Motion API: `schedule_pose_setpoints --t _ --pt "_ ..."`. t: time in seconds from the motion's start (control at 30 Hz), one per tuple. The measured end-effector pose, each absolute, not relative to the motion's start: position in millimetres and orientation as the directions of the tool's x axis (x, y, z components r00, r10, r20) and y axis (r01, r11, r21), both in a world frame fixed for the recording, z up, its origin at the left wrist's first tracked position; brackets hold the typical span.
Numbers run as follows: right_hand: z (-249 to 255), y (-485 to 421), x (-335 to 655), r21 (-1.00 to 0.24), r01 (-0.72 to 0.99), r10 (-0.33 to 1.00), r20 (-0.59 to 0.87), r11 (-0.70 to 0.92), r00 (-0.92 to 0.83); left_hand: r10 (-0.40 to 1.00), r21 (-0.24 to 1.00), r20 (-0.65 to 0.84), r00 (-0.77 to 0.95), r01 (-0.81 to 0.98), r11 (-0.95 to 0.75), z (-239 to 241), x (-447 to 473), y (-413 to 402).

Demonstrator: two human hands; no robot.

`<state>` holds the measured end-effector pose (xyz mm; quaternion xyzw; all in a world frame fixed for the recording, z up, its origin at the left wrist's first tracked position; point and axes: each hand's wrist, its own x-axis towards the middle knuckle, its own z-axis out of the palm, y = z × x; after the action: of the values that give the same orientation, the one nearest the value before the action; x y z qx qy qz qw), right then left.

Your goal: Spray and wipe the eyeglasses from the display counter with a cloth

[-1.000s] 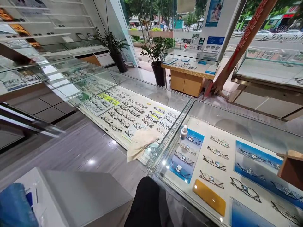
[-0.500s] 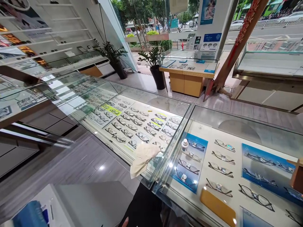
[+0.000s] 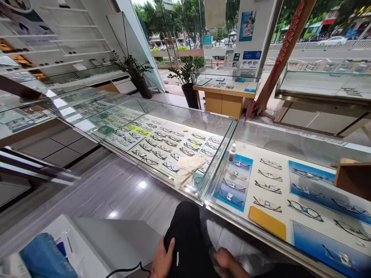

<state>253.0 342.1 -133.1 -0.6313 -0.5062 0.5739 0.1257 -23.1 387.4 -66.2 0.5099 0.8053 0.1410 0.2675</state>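
My left hand [image 3: 164, 258] rests on the side of my black-trousered leg [image 3: 188, 239], thumb raised apart from the fingers and nothing in its grasp. On the other side of that leg, my right hand [image 3: 227, 262] hangs low by the counter's base, slightly blurred. Its fingers look curled, but whether they hold anything is hidden. In front of my knee, a crumpled cream cloth [image 3: 188, 170] lies on the near edge of the glass display counter [image 3: 220, 154]. A small white bottle [image 3: 232, 153] stands on the glass to its right.
Rows of eyeglasses [image 3: 162, 139] lie under the glass. A yellow case [image 3: 268, 223] is at the right counter's near side, a brown box [image 3: 353, 177] farther right. A white cabinet [image 3: 116, 239] carrying a blue package [image 3: 46, 255] stands at lower left, with a black cable [image 3: 127, 269] nearby.
Both hands have come into view at the bottom, where only a fingertip showed before. The camera view has shifted, bringing more of my leg into sight. Cloth and bottle stay on the counter.
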Motion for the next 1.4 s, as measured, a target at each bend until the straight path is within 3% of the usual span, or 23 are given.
schedule_pose_setpoints --t 0.07,0.17,0.27,0.33,0.43,0.53,0.63,0.73,0.83,0.93,1.17,1.4 --pt "-130.9 337.2 258.1 -0.682 0.53 0.778 -0.625 -0.504 -0.064 0.936 0.66 -0.226 -0.269 0.665 0.35 -36.9 7.5 390.4" --pt "-120.1 332.2 267.9 -0.654 0.553 0.795 -0.606 -0.516 0.026 0.987 0.792 0.091 -0.133 0.61 0.009 31.4 51.7 404.1" --pt "-98.8 328.3 277.0 -0.676 0.564 0.828 -0.56 -0.475 0.027 0.889 0.733 0.457 -0.019 0.574 -0.365 99.0 77.6 432.8" --pt "-73.7 325.1 281.2 -0.7 0.567 0.846 -0.534 -0.434 -0.012 0.809 0.619 0.583 0.067 0.609 -0.496 128.9 84.2 460.8" --pt "-8.3 321.4 285.5 -0.773 0.531 0.852 -0.496 -0.347 -0.166 0.841 0.458 0.507 0.188 0.768 -0.448 145.7 87.4 509.2" --pt "86.0 326.9 292.7 -0.911 0.399 0.889 -0.267 -0.107 -0.372 0.908 0.333 0.332 0.257 0.868 -0.367 141.8 90.7 552.0" --pt "174.0 351.6 310.0 -0.944 0.309 0.965 0.036 0.118 -0.26 0.915 0.25 0.269 0.301 0.896 -0.368 136.5 96.8 581.8" --pt "219.2 397.2 339.4 -0.878 0.413 0.963 0.27 0.241 0.012 0.905 0.233 0.285 0.316 0.893 -0.385 138.5 104.4 602.4" --pt "218.6 453.0 373.1 -0.78 0.572 0.867 0.445 0.253 0.224 0.894 0.235 0.297 0.335 0.882 -0.408 144.3 111.4 620.6" --pt "192.9 502.9 396.7 -0.7 0.692 0.83 0.484 0.177 0.277 0.879 0.223 0.308 0.363 0.871 -0.438 148.5 119.0 639.1" --pt "143.5 566.2 398.5 -0.78 0.62 0.846 0.388 0.09 0.365 0.862 0.192 0.312 0.4 0.862 -0.47 149.1 143.3 676.0" --pt "140.7 569.4 397.3 -0.752 0.638 0.845 0.441 0.163 0.303 0.929 0.208 0.339 0.15 0.951 -0.229 160.1 112.5 713.6"
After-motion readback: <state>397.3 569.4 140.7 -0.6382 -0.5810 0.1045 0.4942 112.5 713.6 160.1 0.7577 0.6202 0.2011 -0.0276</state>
